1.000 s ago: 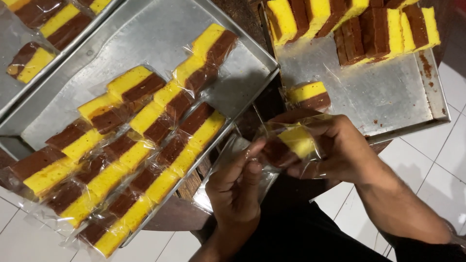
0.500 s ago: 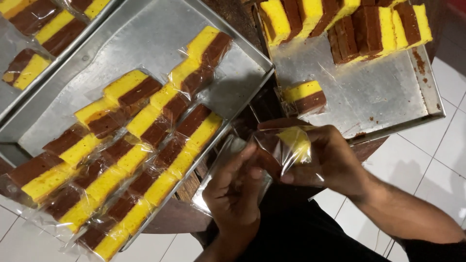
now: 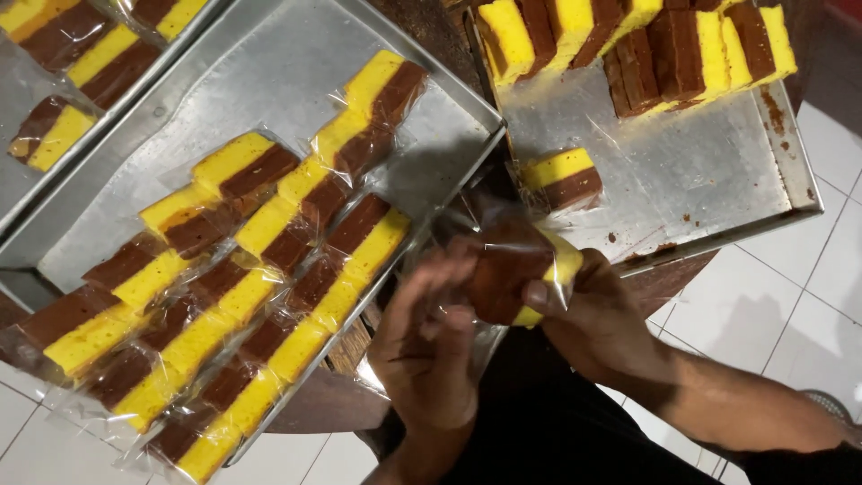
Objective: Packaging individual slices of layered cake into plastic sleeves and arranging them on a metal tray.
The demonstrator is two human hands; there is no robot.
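- The right hand (image 3: 597, 319) pinched a yellow-and-brown cake slice (image 3: 530, 274) in a clear plastic wrapper (image 3: 480, 224), held in the air over the gap between two trays, near the tabletop's (image 3: 431, 27) front edge
- The left hand (image 3: 426, 346) had its fingertips closed on the same wrapper's left side; whether they gripped film or cake was probably too blurred to tell
- Risk: the soft slice could crumble or slip out through the open film if squeezed or tilted, dropping to the tiled floor (image 3: 790, 296)
- The middle tray (image 3: 269, 72) held about twelve wrapped slices (image 3: 296, 233) in three rows
- The right tray (image 3: 718, 198) held one loose slice (image 3: 561, 178) by its left edge and a stack of unwrapped slices (image 3: 637, 45) along its far edge, roughly ten showing
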